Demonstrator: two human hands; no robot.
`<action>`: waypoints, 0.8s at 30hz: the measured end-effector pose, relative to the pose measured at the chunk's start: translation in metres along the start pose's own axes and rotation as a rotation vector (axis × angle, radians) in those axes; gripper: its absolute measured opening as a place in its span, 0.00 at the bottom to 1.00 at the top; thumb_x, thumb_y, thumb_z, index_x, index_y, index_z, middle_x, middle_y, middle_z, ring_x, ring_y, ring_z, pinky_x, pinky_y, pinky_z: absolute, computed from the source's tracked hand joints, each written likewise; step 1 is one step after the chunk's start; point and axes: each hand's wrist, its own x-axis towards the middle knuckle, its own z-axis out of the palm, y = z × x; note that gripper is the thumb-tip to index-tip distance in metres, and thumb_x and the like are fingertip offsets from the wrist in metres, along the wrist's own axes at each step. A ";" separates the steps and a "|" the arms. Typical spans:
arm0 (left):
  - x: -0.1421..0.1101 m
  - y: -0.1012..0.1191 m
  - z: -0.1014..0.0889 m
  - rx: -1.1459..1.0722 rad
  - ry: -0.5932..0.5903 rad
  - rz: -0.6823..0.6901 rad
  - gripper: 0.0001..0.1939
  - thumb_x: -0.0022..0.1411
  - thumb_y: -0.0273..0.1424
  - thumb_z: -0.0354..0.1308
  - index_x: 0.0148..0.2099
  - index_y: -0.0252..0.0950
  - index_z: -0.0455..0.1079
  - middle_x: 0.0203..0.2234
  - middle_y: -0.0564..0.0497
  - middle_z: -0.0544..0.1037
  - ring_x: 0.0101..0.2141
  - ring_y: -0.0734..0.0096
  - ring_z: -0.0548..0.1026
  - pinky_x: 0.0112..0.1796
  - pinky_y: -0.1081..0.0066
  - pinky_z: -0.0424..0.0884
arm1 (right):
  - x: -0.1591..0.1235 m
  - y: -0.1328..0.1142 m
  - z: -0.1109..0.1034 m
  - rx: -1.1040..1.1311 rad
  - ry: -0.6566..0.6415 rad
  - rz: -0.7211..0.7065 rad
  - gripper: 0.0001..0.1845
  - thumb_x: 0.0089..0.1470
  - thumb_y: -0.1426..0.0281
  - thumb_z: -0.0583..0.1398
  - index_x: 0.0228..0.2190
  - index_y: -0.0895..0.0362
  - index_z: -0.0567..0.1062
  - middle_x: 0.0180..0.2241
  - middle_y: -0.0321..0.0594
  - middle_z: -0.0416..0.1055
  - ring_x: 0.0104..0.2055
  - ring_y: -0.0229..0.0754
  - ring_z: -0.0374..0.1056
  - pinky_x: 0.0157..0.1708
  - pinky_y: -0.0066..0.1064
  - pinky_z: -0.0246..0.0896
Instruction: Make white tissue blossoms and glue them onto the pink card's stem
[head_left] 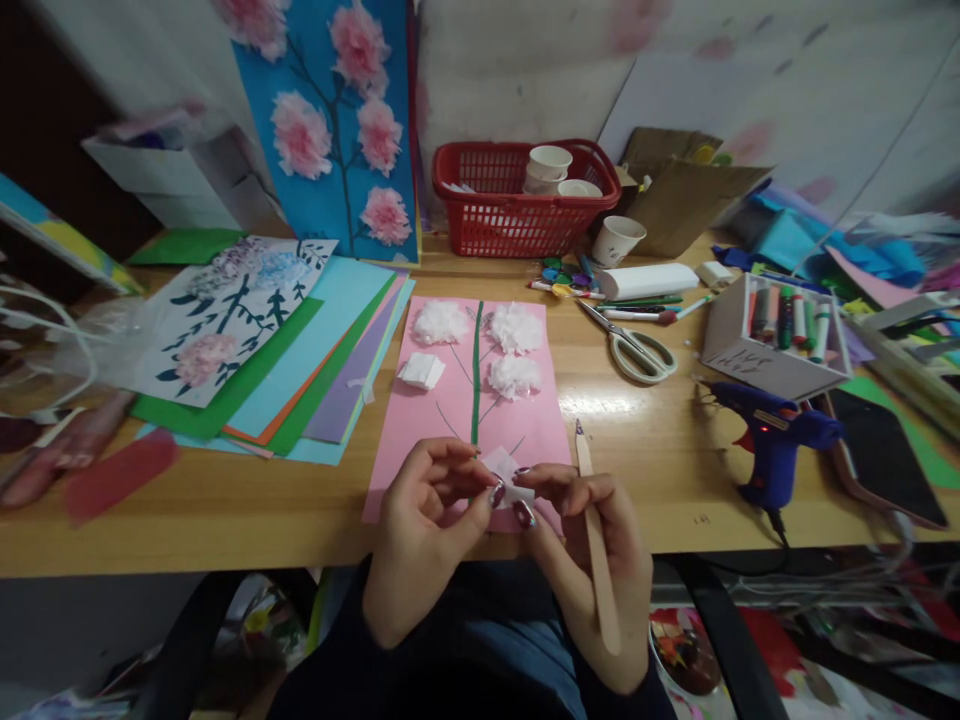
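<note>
Between the fingertips of both hands is a small piece of thin white tissue paper [504,466], partly folded. My left hand [424,545] pinches its left side, thumb against the fingers. On its right side, my right hand [596,570] pinches the paper while a wooden craft stick [598,545] lies across that palm, tucked under a finger. Below the hands is a pink sheet [397,440] with a green stem [476,380] and thin drawn branches. Fluffy white paper flowers [514,328] sit on its upper part, and a folded white paper bundle [422,371] lies at its left.
Scissors [637,350], a marker box [776,345] and a blue glue gun [776,435] are on the right. Coloured paper sheets [300,390] are stacked left. Behind stand a red basket [517,230], a paper cup [619,242] and a blue flower picture [322,60].
</note>
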 end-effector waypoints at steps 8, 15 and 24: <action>-0.005 0.003 0.003 0.048 -0.012 -0.005 0.16 0.55 0.25 0.63 0.46 0.38 0.66 0.35 0.49 0.84 0.37 0.68 0.82 0.39 0.74 0.76 | -0.004 -0.001 0.009 -0.043 0.151 -0.121 0.15 0.54 0.78 0.63 0.27 0.53 0.62 0.35 0.33 0.78 0.41 0.34 0.75 0.36 0.21 0.68; -0.005 0.004 0.006 0.048 0.022 -0.054 0.17 0.56 0.28 0.65 0.47 0.37 0.67 0.33 0.50 0.83 0.35 0.67 0.82 0.36 0.72 0.77 | -0.010 0.005 0.013 -0.100 0.127 -0.224 0.16 0.53 0.82 0.62 0.28 0.52 0.61 0.35 0.37 0.78 0.40 0.40 0.76 0.37 0.30 0.71; -0.008 0.008 0.004 0.065 -0.017 -0.021 0.14 0.59 0.27 0.62 0.47 0.37 0.67 0.36 0.48 0.83 0.36 0.68 0.82 0.31 0.78 0.76 | -0.012 -0.002 0.014 -0.087 0.011 -0.170 0.10 0.57 0.77 0.59 0.30 0.52 0.63 0.42 0.43 0.77 0.45 0.45 0.75 0.40 0.36 0.70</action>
